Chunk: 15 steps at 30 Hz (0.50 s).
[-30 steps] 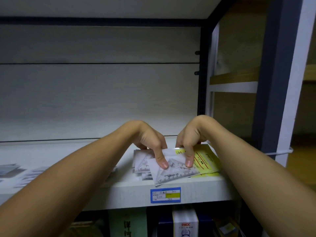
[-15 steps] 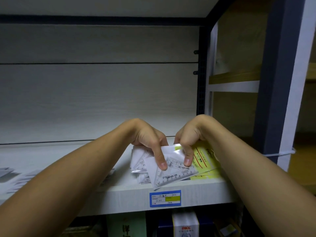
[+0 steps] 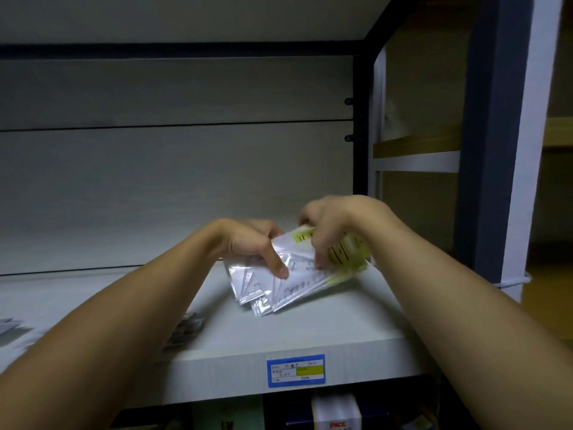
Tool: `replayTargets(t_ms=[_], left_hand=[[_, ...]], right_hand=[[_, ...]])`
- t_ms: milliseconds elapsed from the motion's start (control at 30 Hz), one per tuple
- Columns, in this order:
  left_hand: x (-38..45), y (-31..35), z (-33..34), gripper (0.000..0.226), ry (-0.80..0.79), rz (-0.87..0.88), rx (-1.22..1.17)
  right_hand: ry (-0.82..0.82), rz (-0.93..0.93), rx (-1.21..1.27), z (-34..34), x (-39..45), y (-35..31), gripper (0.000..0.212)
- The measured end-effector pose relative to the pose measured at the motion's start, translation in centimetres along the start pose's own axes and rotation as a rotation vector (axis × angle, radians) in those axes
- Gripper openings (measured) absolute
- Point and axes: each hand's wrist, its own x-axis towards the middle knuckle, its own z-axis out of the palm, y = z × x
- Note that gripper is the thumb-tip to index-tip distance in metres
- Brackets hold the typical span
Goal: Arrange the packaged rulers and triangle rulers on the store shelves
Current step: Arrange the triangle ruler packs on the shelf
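Looking from the near edge outward: boxes (image 3: pixel 336 414) on the lower level, just under the shelf lip, one white with red lettering. Above them a blue price tag (image 3: pixel 296 370) with a yellow patch, stuck to the front face of the white shelf (image 3: pixel 310 333).

Both forearms reach in from the bottom corners, converging mid-shelf. Under the left forearm, a small dark-printed packet pile (image 3: pixel 186 330) lies flat on the board, partly hidden. At the far left edge, more flat packs (image 3: pixel 9 325), blurred.

Centre of shelf: a fanned stack of packs (image 3: pixel 279 287), clear sleeves with triangle rulers inside, lower corners touching or just above the board; cannot tell which. The stack tilts up toward the back. Left hand (image 3: pixel 251 243) grips its left side, thumb pressed on the front sleeve, fingers curled behind. Right hand (image 3: pixel 335 231) grips the right side from above, fingers curled over the top edge, fingertips on the front face. The yellow card (image 3: pixel 350 254) of the rear pack shows below and beside the right hand. Motion blur on the packs and right hand.

Behind: pale back panel (image 3: pixel 170 187) with a horizontal seam, dark upright post (image 3: pixel 361 119) at its right end. Farther right, a blue-and-white frame (image 3: pixel 502 135) and a wooden shelf (image 3: pixel 415 144) beyond.
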Motion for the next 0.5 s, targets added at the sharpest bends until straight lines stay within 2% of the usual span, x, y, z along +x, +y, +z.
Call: replayTargets(t_ms=[100,133,200,267,333,400,433,467,500], left_hand=[[0.6,-1.0,-0.7,0.039,0.273,0.047,-0.128],[0.9,-1.2,-0.9,0.042,0.379,0.058,-0.18],[1.9,-1.3,-1.2,0.046,0.558,0.075,-0.355],[3.0,-0.6,-0.8,0.047,0.708,0.123,-0.563],[4.2,0.4,-0.2,0.048,0.823,0.154,-0.633],[5.1,1.4,0.8,0.027,0.884,0.168,-0.655],[5.5,1.6,1.2,0.018,0.88,0.196,-0.695],[5.8,2.0,1.5,0.015,0.869,0.227,-0.756],[6.2,2.1,1.7,0.016,0.868,0.252,-0.82]], right_hand=[[0.516,0.12,-0.146,0.4,1.0,0.2,0.098],[0.648,0.146,-0.083,1.0,1.5,0.3,0.106],[0.804,0.164,0.271,2.3,2.5,0.0,0.112],[0.736,0.226,0.776,3.5,3.6,-0.4,0.115],[0.525,0.253,1.275,4.5,5.3,-0.8,0.107],[0.348,0.182,1.549,4.8,6.7,-0.8,0.063],[0.322,0.17,1.594,4.8,7.3,-0.8,0.038],[0.321,0.175,1.629,4.6,8.0,-0.9,0.021],[0.325,0.179,1.645,4.5,8.3,-0.8,0.018]])
